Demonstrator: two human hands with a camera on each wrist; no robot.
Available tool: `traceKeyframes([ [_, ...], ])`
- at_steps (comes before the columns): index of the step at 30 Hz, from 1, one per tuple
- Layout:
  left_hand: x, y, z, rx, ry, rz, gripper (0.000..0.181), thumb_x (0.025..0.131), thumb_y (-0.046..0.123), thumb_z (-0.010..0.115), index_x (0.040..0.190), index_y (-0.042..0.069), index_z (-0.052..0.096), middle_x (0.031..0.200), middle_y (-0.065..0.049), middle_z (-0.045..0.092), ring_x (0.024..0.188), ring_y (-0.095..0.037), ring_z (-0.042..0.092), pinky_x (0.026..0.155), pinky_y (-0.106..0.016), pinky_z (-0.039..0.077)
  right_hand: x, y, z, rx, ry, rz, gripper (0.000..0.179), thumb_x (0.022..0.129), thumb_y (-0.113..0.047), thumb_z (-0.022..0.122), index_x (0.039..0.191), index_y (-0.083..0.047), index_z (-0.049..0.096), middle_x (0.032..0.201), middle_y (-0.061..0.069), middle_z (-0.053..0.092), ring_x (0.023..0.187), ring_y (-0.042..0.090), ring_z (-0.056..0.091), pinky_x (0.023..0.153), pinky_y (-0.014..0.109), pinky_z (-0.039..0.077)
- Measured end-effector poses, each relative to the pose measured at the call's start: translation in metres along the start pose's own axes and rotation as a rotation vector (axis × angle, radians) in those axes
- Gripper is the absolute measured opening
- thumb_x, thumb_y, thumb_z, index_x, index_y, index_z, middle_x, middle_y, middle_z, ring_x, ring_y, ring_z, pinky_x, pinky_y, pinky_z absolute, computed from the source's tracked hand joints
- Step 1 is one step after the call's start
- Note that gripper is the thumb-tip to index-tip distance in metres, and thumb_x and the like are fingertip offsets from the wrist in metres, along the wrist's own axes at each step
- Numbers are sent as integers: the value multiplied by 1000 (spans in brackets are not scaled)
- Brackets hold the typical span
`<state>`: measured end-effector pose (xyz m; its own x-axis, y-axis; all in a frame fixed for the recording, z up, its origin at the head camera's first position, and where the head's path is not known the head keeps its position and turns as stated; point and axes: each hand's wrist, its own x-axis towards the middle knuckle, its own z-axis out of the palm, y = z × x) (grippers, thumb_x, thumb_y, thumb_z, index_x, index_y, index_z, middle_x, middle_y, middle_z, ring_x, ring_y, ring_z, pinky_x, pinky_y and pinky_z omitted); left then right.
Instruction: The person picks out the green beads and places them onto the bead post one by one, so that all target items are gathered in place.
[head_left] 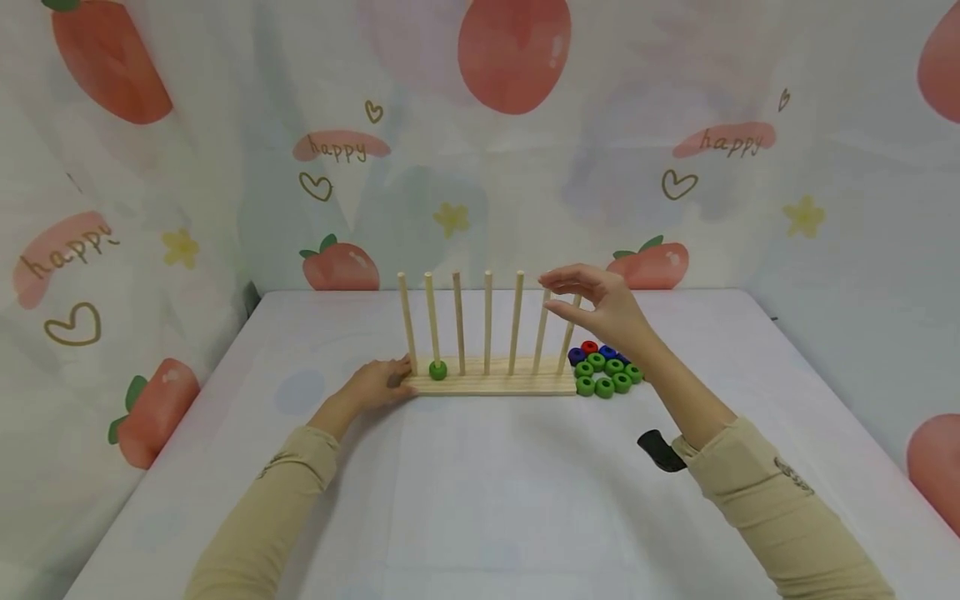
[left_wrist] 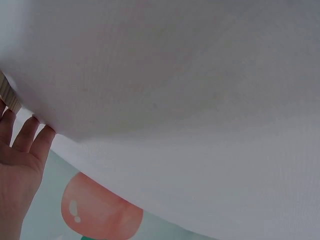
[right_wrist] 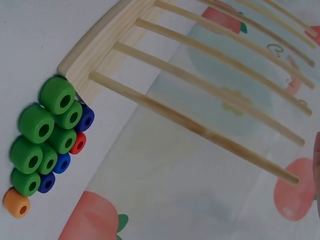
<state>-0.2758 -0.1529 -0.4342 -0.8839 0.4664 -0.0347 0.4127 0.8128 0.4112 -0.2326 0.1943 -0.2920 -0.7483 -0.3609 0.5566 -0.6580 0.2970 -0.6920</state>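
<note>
A wooden peg board (head_left: 495, 386) with several upright pegs stands on the table. One green bead (head_left: 438, 370) sits at the foot of the second peg from the left. My left hand (head_left: 377, 385) holds the board's left end, thumb at the front and fingers toward the back. My right hand (head_left: 603, 304) is raised near the tops of the two rightmost pegs, thumb and fingers apart, with no bead seen between them. Beyond the board's right end lie several green beads (right_wrist: 36, 123), a red bead (right_wrist: 77, 143), blue beads (right_wrist: 61, 163) and an orange bead (right_wrist: 16, 202).
The white table (head_left: 450, 500) reaches back to a cloth backdrop (head_left: 525, 192) printed with fruit and hearts. A black object (head_left: 662, 451) shows beside my right sleeve cuff. The loose beads lie close together against the board's right end.
</note>
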Motion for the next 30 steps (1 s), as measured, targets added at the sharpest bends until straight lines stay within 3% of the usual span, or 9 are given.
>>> traceKeyframes([
  [4,-1,-1,0,-2,10,10,53,90,29,63,131,-2,52,142,-16,45,126,-41,47,106,-52,37,-7,5,-6,-13,10,-4,29,83,8,65,111,7,62,110,-12,64,100,-5,59,90,11,47],
  [17,2,-3,2,-8,7,4,56,90,31,64,133,-1,50,143,-15,43,128,-39,46,107,-50,36,-31,13,-28,-114,31,34,30,82,8,66,111,7,62,104,-26,61,98,-10,58,89,4,43],
  [25,3,-2,3,-7,19,31,55,89,30,64,132,-2,51,142,-16,43,126,-40,47,106,-50,37,-47,26,-41,-133,47,-9,32,77,15,66,108,11,61,105,-28,60,97,-14,57,88,4,43],
  [30,1,-2,1,-7,19,34,55,89,30,65,132,-2,52,142,-17,43,126,-40,48,106,-50,38,-57,35,-51,-224,56,51,32,78,11,68,109,8,62,103,-33,57,95,-19,54,85,0,41],
])
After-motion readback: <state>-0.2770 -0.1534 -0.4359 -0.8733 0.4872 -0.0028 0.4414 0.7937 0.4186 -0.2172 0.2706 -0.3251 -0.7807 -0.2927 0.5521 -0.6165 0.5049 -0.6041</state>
